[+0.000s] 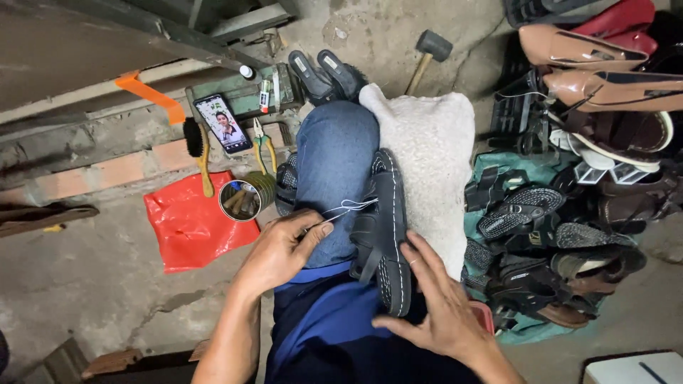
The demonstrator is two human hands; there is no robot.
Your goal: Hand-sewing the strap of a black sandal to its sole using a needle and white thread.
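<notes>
A black sandal (382,227) with white stitching along its sole lies on edge between my knees, against a white fuzzy cloth (427,163). My left hand (281,249) rests on my blue-jeaned knee (334,171) and pinches a white thread (348,208) that runs to the sandal's edge. My right hand (437,306) is spread, fingers apart, pressing the lower part of the sandal's sole. Whether a needle is in my left fingers I cannot tell.
A pile of dark sandals (541,242) and brown and red shoes (597,64) lies to the right. Left are a red plastic sheet (192,224), a tin of tools (242,199), a brush (199,149), pliers (263,146), a phone (223,122). A mallet (427,57) stands ahead.
</notes>
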